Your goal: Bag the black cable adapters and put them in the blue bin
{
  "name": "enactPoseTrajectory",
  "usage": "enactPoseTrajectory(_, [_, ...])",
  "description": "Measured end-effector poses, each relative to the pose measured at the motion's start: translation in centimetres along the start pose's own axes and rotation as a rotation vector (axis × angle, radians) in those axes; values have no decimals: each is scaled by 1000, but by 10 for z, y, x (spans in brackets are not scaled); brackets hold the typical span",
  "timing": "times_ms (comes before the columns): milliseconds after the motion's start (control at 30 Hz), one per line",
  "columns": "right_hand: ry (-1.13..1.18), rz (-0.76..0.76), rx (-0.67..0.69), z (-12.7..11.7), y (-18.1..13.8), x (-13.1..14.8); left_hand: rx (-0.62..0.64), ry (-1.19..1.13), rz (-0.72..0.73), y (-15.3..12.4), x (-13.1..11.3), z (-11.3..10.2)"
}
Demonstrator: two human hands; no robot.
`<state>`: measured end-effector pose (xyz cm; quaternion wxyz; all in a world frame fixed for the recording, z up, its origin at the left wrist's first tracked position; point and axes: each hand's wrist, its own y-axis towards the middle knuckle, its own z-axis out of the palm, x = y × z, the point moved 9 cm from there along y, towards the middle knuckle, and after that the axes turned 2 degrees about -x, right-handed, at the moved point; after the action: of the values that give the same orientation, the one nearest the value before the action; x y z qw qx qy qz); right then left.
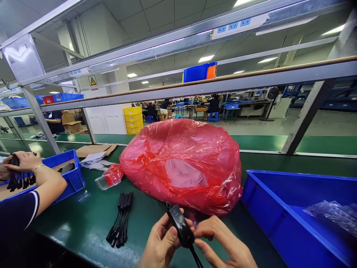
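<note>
Your left hand (160, 245) and right hand (223, 242) met low at the near edge of the green bench (83, 223), both closed around one black adapter block (180, 225). Your left-hand fingers (167, 238) were curled about the block's lower half, thumb pressed on its left face; your right-hand fingertips (200, 232) pinched its right edge. The block stood tilted, its top end leaning away from you and to the left, and a black cord (195, 258) ran down out of your grip toward you.

Just beyond the grip, touching distance behind the block's top end, lay a bulging red plastic bag (184, 163). To the left of the grip, apart from it, a bundle of black cables (120, 219) rested on the bench, plugs pointing away from you. Farther left and beyond, a small clear pouch (107, 180) lay against the red bag's corner. To the right of the grip stood a blue bin (292, 208) holding clear film (331, 214).

Well to the left, a co-worker's hand (23, 162) rested over black parts in a second blue tray (69, 175), with loose papers (93, 160) and cardboard (96, 149) beyond it.
</note>
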<state>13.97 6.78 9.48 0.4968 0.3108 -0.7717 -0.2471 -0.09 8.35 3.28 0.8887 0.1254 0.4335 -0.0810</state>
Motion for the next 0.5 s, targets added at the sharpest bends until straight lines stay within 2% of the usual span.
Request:
enactPoseTrajectory(100, [-22,-24,-45,-9,11,9,96,-33,-51,-2,11,11])
enactPoseTrajectory(233, [-41,-37,-21,-4,13,13,157,-53,-71,-4,22,16])
enactPoseTrajectory(333, [-68,-55,-38,-4,11,14,158,-57,-72,-5,25,14])
enactPoseTrajectory(500, [-135,-174,-58,-6,7,25,114,-4,-103,-8,27,8])
